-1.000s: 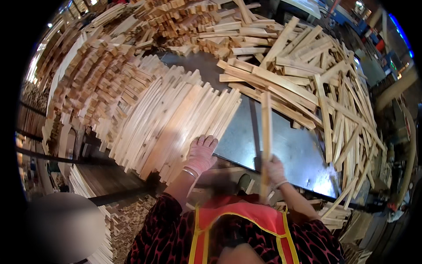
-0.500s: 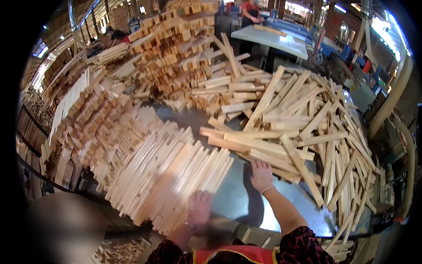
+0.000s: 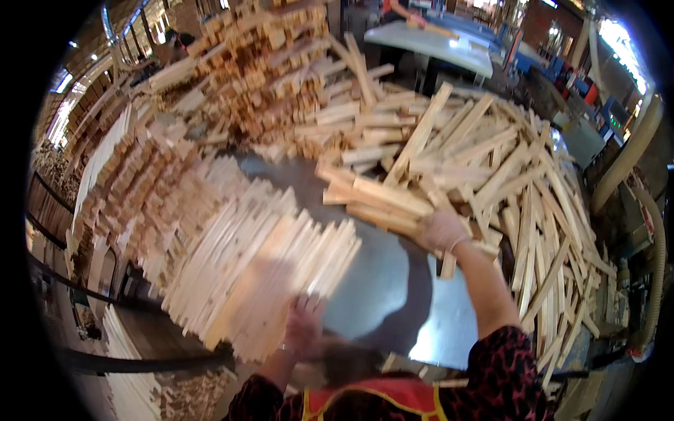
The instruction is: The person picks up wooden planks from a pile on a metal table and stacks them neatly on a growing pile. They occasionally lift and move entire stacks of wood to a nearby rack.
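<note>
A row of pale wooden strips (image 3: 246, 281) lies side by side on a shiny metal tabletop (image 3: 372, 281), left of centre. My left hand (image 3: 305, 324) rests at the near right end of this row, fingers stretched out over the strip ends, with nothing visibly gripped. Farther right, my right hand (image 3: 444, 231) is closed around loose wooden strips (image 3: 390, 200) at the near edge of a jumbled heap. Its fingertips are partly hidden by the wood and slightly blurred. A short strip end (image 3: 448, 266) sticks out below that hand.
The jumbled heap of strips (image 3: 523, 182) covers the right of the table. Stacked wood blocks (image 3: 140, 189) stand at left, with a taller stack (image 3: 260, 70) behind. Beyond are a pale worktable (image 3: 428, 43) with a person at it, and a hose (image 3: 656, 266) at far right.
My right hand has moved right and away from me, from the strips' edge onto them, and has closed. Strips there have shifted. My left hand has slid slightly left. The view has tilted slightly.
</note>
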`<state>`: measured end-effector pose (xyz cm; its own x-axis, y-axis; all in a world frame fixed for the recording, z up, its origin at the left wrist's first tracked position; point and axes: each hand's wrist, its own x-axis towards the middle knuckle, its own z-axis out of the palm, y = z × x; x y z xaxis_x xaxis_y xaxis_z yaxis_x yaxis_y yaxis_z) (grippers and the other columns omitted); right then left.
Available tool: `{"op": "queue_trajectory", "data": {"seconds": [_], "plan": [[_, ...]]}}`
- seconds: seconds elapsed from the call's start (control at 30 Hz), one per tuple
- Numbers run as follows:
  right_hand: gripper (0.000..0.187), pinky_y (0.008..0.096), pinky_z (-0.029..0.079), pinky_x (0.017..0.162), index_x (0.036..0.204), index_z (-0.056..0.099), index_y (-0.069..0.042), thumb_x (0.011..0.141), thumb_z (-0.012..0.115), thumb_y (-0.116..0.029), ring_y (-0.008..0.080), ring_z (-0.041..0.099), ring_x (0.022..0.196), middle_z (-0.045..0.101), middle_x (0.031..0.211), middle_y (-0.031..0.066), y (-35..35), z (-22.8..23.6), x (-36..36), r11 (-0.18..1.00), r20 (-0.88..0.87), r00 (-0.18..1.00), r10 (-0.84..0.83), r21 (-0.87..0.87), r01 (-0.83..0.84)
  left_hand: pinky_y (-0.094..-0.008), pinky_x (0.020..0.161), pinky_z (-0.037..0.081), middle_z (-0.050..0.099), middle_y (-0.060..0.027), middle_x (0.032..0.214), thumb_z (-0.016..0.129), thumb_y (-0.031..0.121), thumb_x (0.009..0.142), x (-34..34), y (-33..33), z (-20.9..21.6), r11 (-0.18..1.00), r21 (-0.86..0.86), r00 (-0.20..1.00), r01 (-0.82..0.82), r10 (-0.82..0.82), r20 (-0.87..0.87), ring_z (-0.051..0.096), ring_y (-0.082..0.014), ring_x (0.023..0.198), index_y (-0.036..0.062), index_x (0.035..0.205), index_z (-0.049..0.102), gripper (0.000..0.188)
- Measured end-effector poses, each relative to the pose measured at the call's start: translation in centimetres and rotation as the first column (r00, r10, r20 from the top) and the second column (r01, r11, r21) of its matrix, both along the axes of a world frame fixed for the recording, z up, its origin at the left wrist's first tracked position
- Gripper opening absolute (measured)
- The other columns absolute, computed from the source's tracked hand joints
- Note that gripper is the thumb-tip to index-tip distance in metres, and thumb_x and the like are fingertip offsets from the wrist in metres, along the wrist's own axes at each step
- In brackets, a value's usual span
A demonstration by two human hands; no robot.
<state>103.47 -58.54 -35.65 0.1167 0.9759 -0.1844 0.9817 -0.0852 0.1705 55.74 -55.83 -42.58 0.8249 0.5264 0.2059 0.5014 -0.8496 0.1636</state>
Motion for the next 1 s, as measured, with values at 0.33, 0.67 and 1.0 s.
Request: {"op": "queue_trajectory", "data": {"seconds": [0.33, 0.67, 1.0], "plan": [[0.058, 0.0455, 0.057, 0.092, 0.141, 0.062, -0.003, 0.091, 0.064, -0.031, 0.0427, 0.073, 0.102, 0.075, 0.108, 0.0276, -18.2, -7.4, -17.6, 0.602, -0.716, 0.393, -0.577, -0.048, 0.797, -0.0499, 0.122, 0.031, 0.054, -0.0102, 0.145, 0.073, 0.037, 0.086, -1.1, 0.7, -2.8, 1.000, 0.016, 0.990, 0.018, -0.016, -0.139, 0.046, -0.0331, 0.139, 0.0129, 0.146, 0.056, 0.067], [0.045, 0.0478, 0.054, 0.091, 0.119, 0.069, -0.005, 0.090, 0.062, -0.039, 0.0432, 0.069, 0.104, 0.073, 0.108, 0.0267, -7.6, -9.7, -29.3, 0.927, -0.968, 0.177, -0.175, -0.102, 0.361, -0.0528, 0.124, 0.029, 0.051, -0.0124, 0.155, 0.068, 0.044, 0.091, 0.3, -0.6, -1.2, 0.994, -0.099, 0.970, 0.036, -0.059, -0.236, 0.044, -0.0349, 0.146, 0.0092, 0.151, 0.052, 0.071], [0.081, 0.0475, 0.051, 0.106, 0.154, 0.051, -0.013, 0.083, 0.081, -0.040, 0.0379, 0.063, 0.126, 0.066, 0.136, 0.0180, -20.5, -5.3, -1.4, 0.540, -0.122, 0.603, -0.788, 0.333, 0.773, -0.0511, 0.127, 0.026, 0.051, -0.0102, 0.152, 0.059, 0.012, 0.085, 1.3, -1.6, -5.0, 0.995, 0.067, 0.981, -0.070, 0.081, -0.174, 0.042, -0.0338, 0.146, 0.0138, 0.150, 0.053, 0.066]]}}
